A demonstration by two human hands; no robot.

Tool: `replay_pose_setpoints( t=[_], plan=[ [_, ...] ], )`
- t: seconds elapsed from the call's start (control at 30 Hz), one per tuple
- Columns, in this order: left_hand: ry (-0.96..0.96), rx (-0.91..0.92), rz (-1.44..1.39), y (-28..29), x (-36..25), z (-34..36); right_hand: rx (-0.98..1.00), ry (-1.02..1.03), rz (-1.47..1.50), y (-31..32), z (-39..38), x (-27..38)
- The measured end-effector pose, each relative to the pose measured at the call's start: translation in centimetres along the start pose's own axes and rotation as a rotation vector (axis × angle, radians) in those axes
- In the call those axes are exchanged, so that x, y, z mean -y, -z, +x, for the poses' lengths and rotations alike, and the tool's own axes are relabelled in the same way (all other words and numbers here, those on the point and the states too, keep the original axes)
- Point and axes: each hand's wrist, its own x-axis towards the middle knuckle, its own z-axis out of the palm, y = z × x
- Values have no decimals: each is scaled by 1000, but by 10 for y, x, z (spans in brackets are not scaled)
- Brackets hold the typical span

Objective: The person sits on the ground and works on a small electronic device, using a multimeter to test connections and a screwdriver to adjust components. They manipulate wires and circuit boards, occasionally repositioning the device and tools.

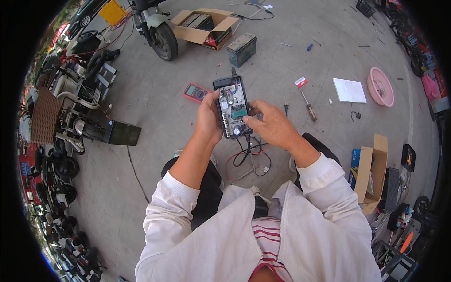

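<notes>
An opened battery charger, a black case with its circuit board bare, is held up in front of me. My left hand grips its left edge. Around the right edge wraps my right hand, its thumb resting on the board near a green part. Cables leave both ends of the case; the lower ones hang in a tangle with red and black leads toward the ground. Just beyond my left hand lies a red multimeter. To the right, a screwdriver rests on the concrete.
A grey battery and an open carton stand ahead, beside a scooter wheel. On the right are a white notebook, a pink basin and another carton. Scooters line the left.
</notes>
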Motion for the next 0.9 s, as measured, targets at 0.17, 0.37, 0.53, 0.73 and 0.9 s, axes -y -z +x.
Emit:
replay_pose_setpoints(
  t=[0.17,0.37,0.53,0.73,0.9],
  plan=[
    [15,-18,18,-1,0,0,12,-17,-21,2,-1,3],
    [22,-23,11,-1,0,0,16,-29,-13,2,-1,4],
    [32,-24,20,-2,0,0,8,-10,-19,0,0,-1],
    [44,1,12,2,2,3,9,4,-27,1,0,1],
    [48,28,-6,5,3,5,11,7,-14,-1,0,-1]
  ],
)
